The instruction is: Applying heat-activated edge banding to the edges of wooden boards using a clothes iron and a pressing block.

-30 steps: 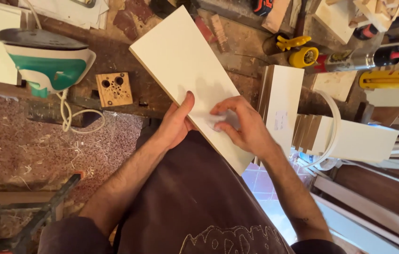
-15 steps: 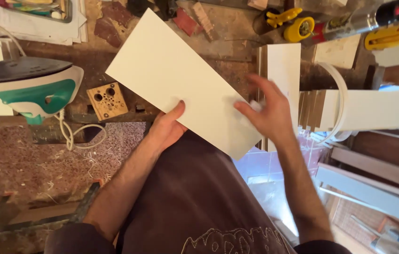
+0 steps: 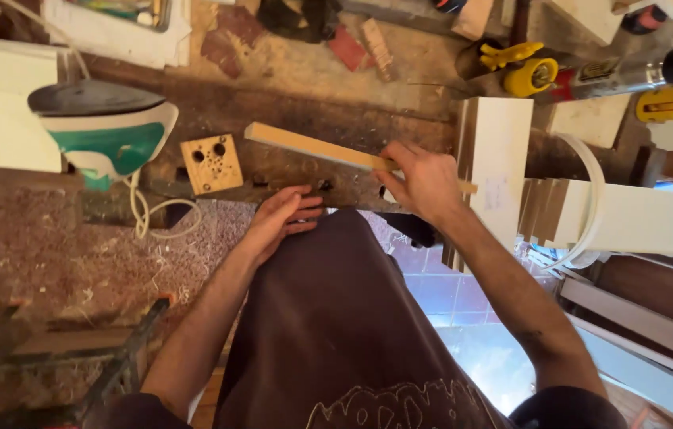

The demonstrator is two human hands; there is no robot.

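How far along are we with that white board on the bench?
Done: the board is turned on edge, so its raw tan edge faces up. In hand: the right hand grips it near one end, while the left hand rests flat at the bench front. Left: that edge looks bare, and the iron stands untouched beside it.

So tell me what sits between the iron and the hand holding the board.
In the head view, a small square wooden block with drilled holes lies between the iron and the right hand.
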